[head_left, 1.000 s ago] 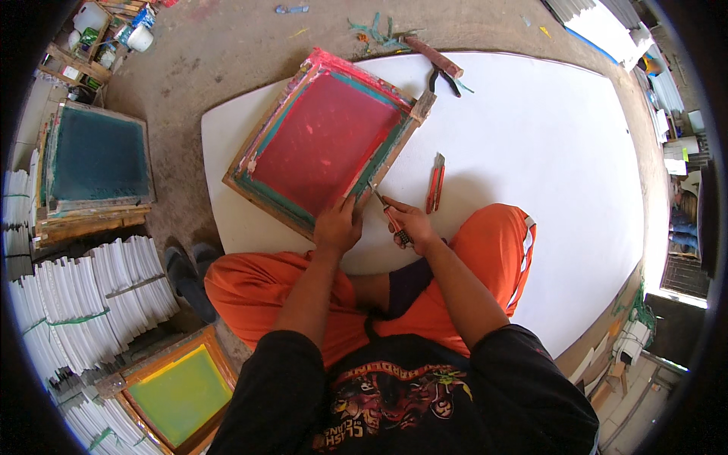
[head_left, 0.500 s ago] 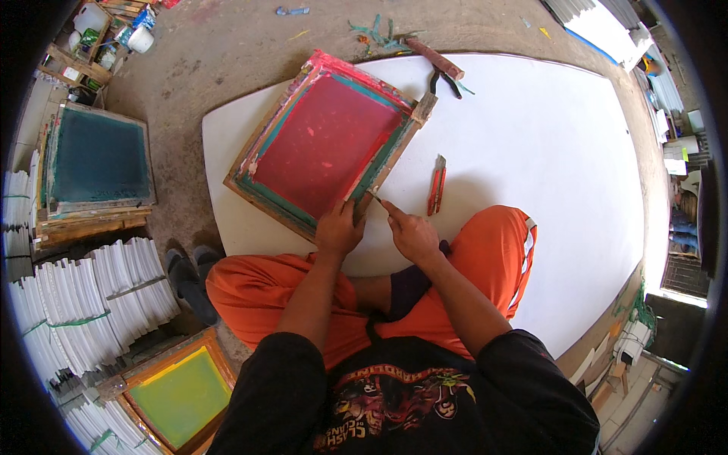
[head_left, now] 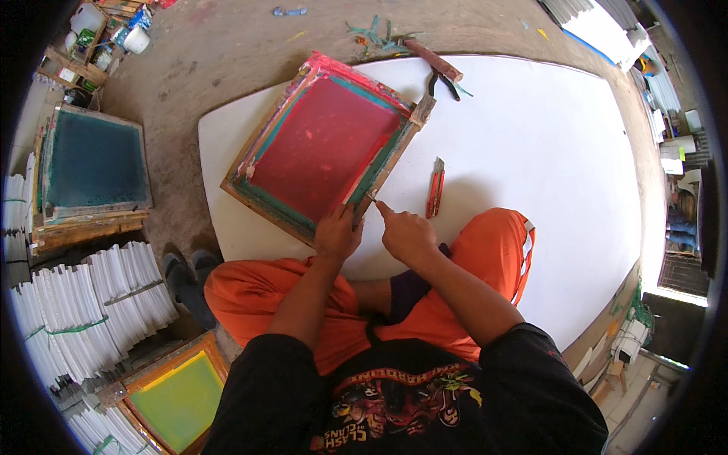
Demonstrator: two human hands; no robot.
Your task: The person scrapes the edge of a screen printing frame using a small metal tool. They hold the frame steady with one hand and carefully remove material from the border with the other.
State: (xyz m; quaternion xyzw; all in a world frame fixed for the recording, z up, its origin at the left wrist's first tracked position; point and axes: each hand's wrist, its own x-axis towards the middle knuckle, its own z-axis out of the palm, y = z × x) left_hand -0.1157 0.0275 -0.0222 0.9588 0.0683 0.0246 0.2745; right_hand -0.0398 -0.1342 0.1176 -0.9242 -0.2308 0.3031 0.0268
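A wooden screen-printing frame [head_left: 246, 199] with red mesh and green borders lies tilted on a white board. My left hand [head_left: 338, 233] is closed on its near right corner, the fingers over the rim. Beside it, my right hand [head_left: 409, 239] is closed around a thin tool [head_left: 371, 198], mostly hidden in the fist. The index finger points along the tool, whose tip meets the frame's right edge; its exact kind does not show. A red utility knife [head_left: 436, 188] lies on the board beyond my right hand. Dark-handled pliers [head_left: 444, 85] rest past the frame's far right corner.
The white board [head_left: 546, 167] extends under my crossed legs. A reddish rod [head_left: 432, 59] and green scraps [head_left: 373, 34] lie at its far edge. Leftward stand a stack of dark-meshed frames [head_left: 95, 159], bundled white sheets [head_left: 76, 311] and a yellow-green screen [head_left: 178, 402].
My right hand has shifted slightly left, and its index finger is straighter along the tool. My left hand keeps its hold at the frame's corner.
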